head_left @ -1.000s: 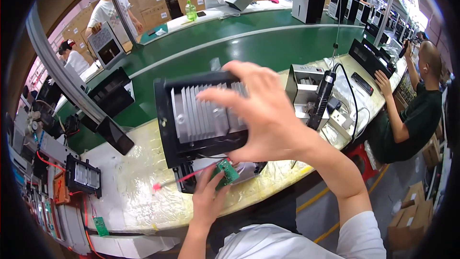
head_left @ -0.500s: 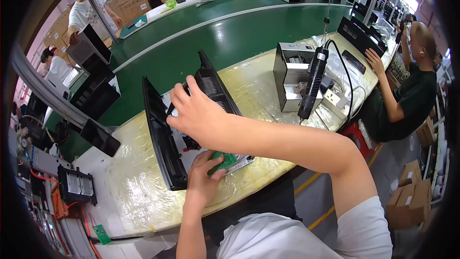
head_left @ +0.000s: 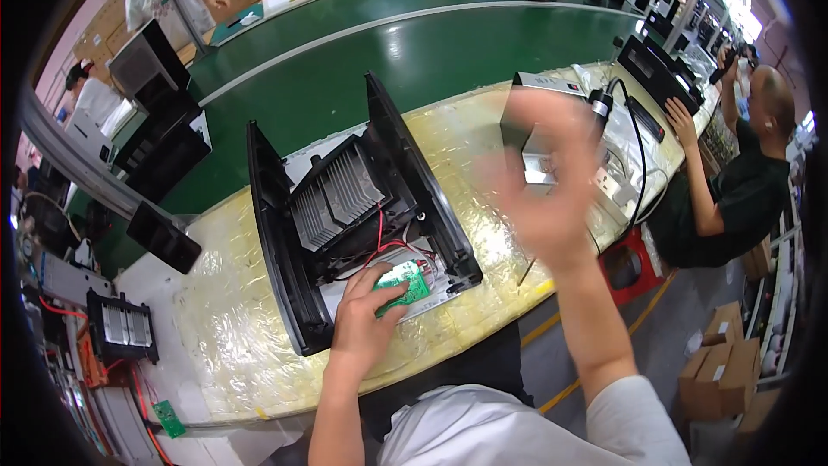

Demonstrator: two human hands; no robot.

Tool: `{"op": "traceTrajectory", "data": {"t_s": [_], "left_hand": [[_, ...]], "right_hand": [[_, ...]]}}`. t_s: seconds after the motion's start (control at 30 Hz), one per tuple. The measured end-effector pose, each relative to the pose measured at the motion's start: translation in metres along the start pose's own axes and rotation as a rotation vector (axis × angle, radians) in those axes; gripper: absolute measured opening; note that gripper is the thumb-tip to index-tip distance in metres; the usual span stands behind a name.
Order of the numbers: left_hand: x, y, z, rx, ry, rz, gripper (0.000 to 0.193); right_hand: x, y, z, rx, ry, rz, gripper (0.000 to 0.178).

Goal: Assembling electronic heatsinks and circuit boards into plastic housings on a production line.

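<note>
A black housing (head_left: 285,293) lies open on the bench, its two tall side walls raised. Inside it sits a block with silver fins (head_left: 341,194) in a black frame, with red and black wires (head_left: 384,246) running from it. At the housing's near end my left hand (head_left: 364,319) has its fingers closed on a green circuit board (head_left: 412,286). My right hand (head_left: 548,181) is smeared by motion, off to the right in front of a hanging black electric screwdriver (head_left: 601,102). Whether it touches the screwdriver cannot be made out; most of the tool is hidden behind it.
A metal box (head_left: 539,82) and a white power strip (head_left: 614,188) stand to the right. At left are a phone-like dark screen (head_left: 164,237), another finned block (head_left: 122,330) and a loose green board (head_left: 170,418). Beyond runs a green conveyor (head_left: 414,52). A co-worker (head_left: 733,164) sits at right.
My right hand has swung from above the housing to the right, uncovering the finned block and wires. My left hand stays on the circuit board.
</note>
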State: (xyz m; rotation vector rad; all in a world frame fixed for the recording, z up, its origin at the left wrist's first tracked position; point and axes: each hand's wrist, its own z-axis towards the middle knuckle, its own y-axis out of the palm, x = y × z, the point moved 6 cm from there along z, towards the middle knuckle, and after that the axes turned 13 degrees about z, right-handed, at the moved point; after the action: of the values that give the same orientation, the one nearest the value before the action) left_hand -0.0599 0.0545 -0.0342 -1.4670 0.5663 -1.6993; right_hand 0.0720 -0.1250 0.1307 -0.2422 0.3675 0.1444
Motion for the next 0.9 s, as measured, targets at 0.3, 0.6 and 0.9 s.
{"op": "traceTrajectory", "data": {"t_s": [0.3,0.6,0.9], "left_hand": [[0.0,0.001,-0.001,-0.028,0.0,-0.012,0.033],[0.008,0.006,0.002,-0.011,0.029,0.001,0.033],[0.006,0.003,-0.002,0.007,0.038,0.031,0.032]], "right_hand": [[0.094,-0.104,-0.104,0.383,0.719,-0.105,0.045],[0.1,-0.11,-0.106,0.342,0.781,0.039,0.055],[0.018,-0.144,-0.01,0.488,0.081,0.538,0.052]]}}
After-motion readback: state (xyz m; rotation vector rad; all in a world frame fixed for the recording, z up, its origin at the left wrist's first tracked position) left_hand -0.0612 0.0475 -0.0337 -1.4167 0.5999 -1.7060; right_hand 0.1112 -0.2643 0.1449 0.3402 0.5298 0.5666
